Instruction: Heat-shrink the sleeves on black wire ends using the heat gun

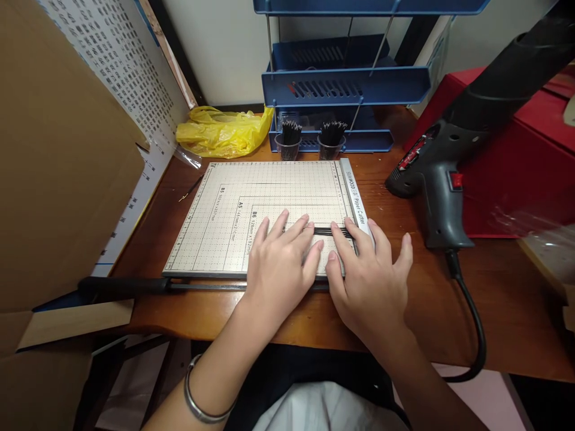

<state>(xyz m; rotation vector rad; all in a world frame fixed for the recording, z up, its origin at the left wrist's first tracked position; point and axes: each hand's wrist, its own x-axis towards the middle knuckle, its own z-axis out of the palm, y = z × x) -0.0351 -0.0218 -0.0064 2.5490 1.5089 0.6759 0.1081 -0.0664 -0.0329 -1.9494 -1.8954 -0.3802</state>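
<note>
A short bundle of thin black wires [330,231] lies across the right part of a cream gridded paper cutter [211,209]. My left hand [281,263] rests on the board with its fingers stretched out, index fingertip at the left end of the wires and thumb pointing right. Spread over the board's right edge is my right hand [372,275]; its index and middle fingertips touch the wires, while other fingers reach past the grey metal ruler strip [354,194]. My hands partly cover the wires. The cutter's black handle [126,285] is lowered along the near edge.
Two clear cups [287,146] of black wires stand behind the cutter, before a blue tray rack [345,87]. A yellow plastic bag [224,131] lies back left. On the right, a heat gun [449,155] with a cord stands near a red box [494,197]. Cardboard [58,149] borders the left.
</note>
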